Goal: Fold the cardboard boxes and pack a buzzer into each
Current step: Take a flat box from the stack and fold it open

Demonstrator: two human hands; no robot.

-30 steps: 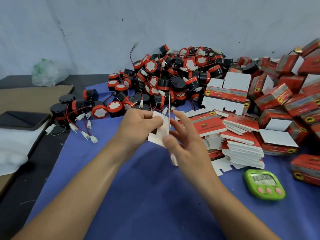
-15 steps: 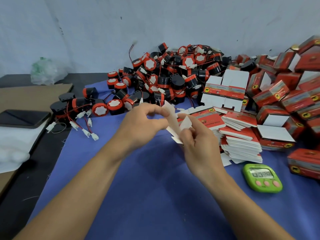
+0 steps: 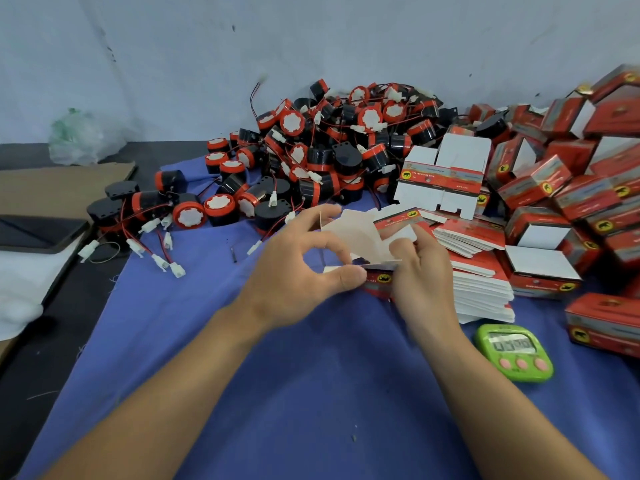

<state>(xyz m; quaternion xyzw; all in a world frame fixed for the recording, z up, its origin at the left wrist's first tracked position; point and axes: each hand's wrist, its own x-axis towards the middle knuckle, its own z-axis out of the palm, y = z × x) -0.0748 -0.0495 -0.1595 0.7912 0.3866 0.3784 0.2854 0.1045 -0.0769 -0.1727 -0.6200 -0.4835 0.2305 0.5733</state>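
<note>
A half-opened red and white cardboard box (image 3: 363, 237) hangs just above the blue cloth, held between both hands. My left hand (image 3: 301, 268) pinches its near left edge with thumb and fingers. My right hand (image 3: 420, 271) grips its right side, fingers curled over a white flap. A heap of black and red buzzers (image 3: 322, 157) with red wires and white plugs lies behind the hands. To the right sits a stack of flat box blanks (image 3: 474, 271), and beyond it a pile of folded boxes (image 3: 568, 188).
A green timer (image 3: 512, 351) lies on the blue cloth (image 3: 311, 393) at the right, near my right forearm. An unfolded blank (image 3: 446, 178) stands behind the stack. A dark phone (image 3: 38, 233), brown cardboard (image 3: 59, 181) and a plastic bag (image 3: 79, 136) are at the left.
The blank went from a flat white sheet held upright to a partly opened box with its red printed side showing. Both hands dropped lower and shifted slightly right.
</note>
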